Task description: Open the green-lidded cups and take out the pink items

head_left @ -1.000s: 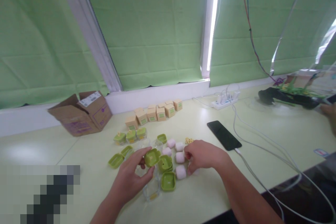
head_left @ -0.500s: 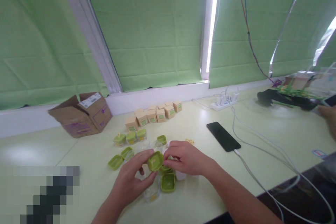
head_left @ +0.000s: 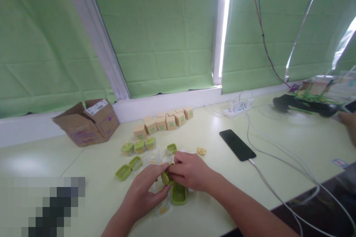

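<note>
My left hand (head_left: pixel 146 190) and my right hand (head_left: pixel 189 170) meet over a small green lid (head_left: pixel 166 177), both gripping it above a clear little container (head_left: pixel 160 207) that lies partly hidden under my left hand. Another green lid (head_left: pixel 178 194) lies upside down just below my right hand. Two more green lids (head_left: pixel 123 172) (head_left: pixel 135 162) rest on the table to the left. Three closed green-lidded jars (head_left: pixel 139 146) stand behind them. A small yellow piece (head_left: pixel 201 151) lies to the right of my hands.
A row of small tan boxes (head_left: pixel 162 121) and an open cardboard box (head_left: pixel 89 122) stand near the window sill. A black phone (head_left: pixel 237 144), white cables (head_left: pixel 278 155) and a power strip (head_left: pixel 236 109) lie to the right. Another person's hand (head_left: pixel 349 122) shows at the far right.
My right hand moved left from the pink blocks to the green lid held by my left hand. Both hands now pinch it, and the lid has tilted on edge.
</note>
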The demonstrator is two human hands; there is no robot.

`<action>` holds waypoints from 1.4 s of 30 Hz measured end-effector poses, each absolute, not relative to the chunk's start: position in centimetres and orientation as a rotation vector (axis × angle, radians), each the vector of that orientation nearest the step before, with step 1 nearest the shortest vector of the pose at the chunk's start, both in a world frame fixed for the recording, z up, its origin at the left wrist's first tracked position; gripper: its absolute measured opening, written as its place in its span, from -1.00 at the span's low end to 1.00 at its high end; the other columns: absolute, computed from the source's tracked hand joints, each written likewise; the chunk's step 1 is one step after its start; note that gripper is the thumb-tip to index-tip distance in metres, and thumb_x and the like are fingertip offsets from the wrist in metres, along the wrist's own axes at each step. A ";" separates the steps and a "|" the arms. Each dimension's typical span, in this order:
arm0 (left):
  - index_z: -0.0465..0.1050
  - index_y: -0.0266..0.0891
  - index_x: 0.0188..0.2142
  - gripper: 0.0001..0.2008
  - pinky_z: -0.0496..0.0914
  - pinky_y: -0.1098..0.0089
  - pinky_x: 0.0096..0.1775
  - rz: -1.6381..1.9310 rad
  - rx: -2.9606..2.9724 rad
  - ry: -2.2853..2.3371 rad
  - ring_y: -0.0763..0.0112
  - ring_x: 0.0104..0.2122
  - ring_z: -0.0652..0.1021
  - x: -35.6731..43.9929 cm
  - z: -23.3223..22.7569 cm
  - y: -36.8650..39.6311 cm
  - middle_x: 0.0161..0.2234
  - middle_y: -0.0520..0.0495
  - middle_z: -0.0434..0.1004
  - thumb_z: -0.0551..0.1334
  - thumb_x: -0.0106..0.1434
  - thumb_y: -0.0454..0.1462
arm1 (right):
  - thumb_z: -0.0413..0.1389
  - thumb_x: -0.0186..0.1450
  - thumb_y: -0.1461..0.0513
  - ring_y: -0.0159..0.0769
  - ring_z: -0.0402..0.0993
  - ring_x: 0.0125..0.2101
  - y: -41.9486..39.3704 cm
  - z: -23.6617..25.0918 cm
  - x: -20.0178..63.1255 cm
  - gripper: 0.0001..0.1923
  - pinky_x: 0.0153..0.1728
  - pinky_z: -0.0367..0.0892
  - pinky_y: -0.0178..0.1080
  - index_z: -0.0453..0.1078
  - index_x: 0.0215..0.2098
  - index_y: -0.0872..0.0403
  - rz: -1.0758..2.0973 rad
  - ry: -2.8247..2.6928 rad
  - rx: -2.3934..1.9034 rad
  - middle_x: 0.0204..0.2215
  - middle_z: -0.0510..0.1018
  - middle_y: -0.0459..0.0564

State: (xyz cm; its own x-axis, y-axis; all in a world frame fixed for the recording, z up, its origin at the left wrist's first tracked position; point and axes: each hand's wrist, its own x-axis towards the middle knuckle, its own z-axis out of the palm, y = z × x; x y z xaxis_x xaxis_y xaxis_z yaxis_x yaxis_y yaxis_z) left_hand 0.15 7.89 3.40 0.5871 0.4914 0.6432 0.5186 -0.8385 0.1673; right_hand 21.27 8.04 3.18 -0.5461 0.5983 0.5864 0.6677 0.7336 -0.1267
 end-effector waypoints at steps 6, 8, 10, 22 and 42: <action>0.32 -0.16 0.09 -0.54 0.49 0.29 -0.20 -1.091 -2.744 -0.880 0.31 -0.27 0.58 -0.1 3.1 8.0 -0.16 -0.14 0.56 0.27 0.18 -0.28 | 0.10 0.27 0.15 -0.41 0.21 -0.46 8.2 3.0 21.1 -0.83 -0.49 0.07 -0.35 0.44 -0.43 0.03 -0.178 -2.330 -0.922 -0.44 0.34 -0.09; 0.30 -0.16 0.09 -0.53 0.48 0.27 -0.16 -1.075 -2.743 -0.856 0.29 -0.23 0.57 -0.2 2.9 8.1 -0.16 -0.14 0.57 0.27 0.17 -0.28 | 0.10 0.27 0.16 -0.42 0.22 -0.47 8.2 3.0 21.1 -0.82 -0.49 0.06 -0.35 0.43 -0.45 0.04 -0.179 -2.335 -0.915 -0.45 0.35 -0.10; 0.30 -0.16 0.09 -0.52 0.47 0.28 -0.14 -1.059 -2.747 -0.834 0.28 -0.20 0.57 -0.2 2.8 8.2 -0.16 -0.13 0.57 0.28 0.17 -0.28 | 0.11 0.26 0.16 -0.42 0.21 -0.48 8.2 3.0 21.0 -0.81 -0.51 0.03 -0.34 0.42 -0.47 0.05 -0.196 -2.352 -0.915 -0.46 0.36 -0.10; 0.30 -0.13 0.10 -0.51 0.48 0.46 -0.36 -1.145 -2.819 -0.869 0.45 -0.36 0.55 0.2 3.3 7.8 -0.05 -0.17 0.49 0.24 0.17 -0.38 | 0.08 0.28 0.16 -0.41 0.17 -0.53 8.2 3.3 21.1 -0.83 -0.56 -0.07 -0.31 0.41 -0.44 0.03 -0.339 -2.373 -0.903 -0.51 0.36 -0.11; 0.31 -0.15 0.09 -0.50 0.48 0.49 -0.39 -1.162 -2.819 -0.790 0.49 -0.42 0.53 0.1 3.5 7.9 -0.17 -0.11 0.56 0.27 0.14 -0.39 | 0.02 0.32 0.18 -0.42 0.20 -0.57 8.1 3.2 20.9 -0.79 -0.59 -0.05 -0.27 0.36 -0.46 0.04 -0.490 -2.291 -0.753 -0.59 0.35 -0.15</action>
State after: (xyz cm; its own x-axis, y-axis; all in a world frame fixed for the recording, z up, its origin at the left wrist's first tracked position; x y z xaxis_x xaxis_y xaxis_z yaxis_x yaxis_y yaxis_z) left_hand 0.09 7.94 3.52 0.6019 0.4518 0.6585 0.4458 -0.8742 0.1924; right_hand 20.87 8.15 3.24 -0.6111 0.3809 0.6939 0.6316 0.7631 0.1373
